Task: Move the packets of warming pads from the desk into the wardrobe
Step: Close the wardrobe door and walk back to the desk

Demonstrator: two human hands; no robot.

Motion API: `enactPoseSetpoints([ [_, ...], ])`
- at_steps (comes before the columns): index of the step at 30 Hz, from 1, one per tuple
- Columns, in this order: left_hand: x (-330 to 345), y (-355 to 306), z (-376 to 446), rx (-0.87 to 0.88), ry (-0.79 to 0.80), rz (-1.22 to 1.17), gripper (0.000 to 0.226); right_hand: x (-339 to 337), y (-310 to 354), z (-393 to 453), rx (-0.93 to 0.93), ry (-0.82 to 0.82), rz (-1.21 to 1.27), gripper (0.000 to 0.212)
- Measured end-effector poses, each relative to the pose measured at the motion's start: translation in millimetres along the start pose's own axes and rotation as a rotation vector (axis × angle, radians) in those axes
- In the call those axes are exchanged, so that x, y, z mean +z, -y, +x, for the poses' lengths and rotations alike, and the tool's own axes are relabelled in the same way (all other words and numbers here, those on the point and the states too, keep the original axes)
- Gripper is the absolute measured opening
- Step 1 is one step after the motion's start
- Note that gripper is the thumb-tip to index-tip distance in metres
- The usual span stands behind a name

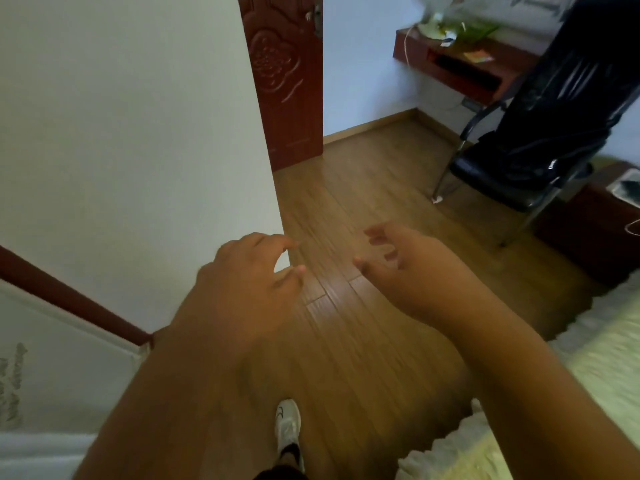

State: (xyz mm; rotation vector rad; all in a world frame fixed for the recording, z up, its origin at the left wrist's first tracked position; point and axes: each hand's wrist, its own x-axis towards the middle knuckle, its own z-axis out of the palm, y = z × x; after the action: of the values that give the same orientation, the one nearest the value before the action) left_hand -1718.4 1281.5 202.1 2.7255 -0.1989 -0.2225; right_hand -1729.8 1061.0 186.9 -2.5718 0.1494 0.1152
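Note:
My left hand (242, 275) and my right hand (401, 268) are held out in front of me over the wooden floor, fingers loosely curled, both holding nothing. The dark red desk (485, 69) is fixed to the far wall at the upper right, with green and white items and a small orange packet (478, 56) lying on its top. The large white panel (131, 133) on my left may be the wardrobe's side; I cannot tell for sure.
A dark red door (287, 81) stands ahead beside the white panel. A black chair (512, 168) draped with dark clothing stands at the right, in front of the desk. A bed with a pale cover (571, 393) fills the lower right. My white shoe (287, 424) is on the floor below.

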Motion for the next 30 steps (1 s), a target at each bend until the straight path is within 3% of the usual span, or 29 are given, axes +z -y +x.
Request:
enactPoseSetpoints([
  [14,-32,16,176,0.298,0.059,-0.039,0.047,-14,36,107,0.237,-0.121,-0.03,0.06],
  [22,-35,24,239,0.329,0.083,-0.044,0.047,-6,39,157,0.3,-0.124,-0.013,0.062],
  [30,-25,-14,303,0.321,0.083,0.006,0.049,-26,-3,222,0.286,-0.137,0.004,0.062],
])
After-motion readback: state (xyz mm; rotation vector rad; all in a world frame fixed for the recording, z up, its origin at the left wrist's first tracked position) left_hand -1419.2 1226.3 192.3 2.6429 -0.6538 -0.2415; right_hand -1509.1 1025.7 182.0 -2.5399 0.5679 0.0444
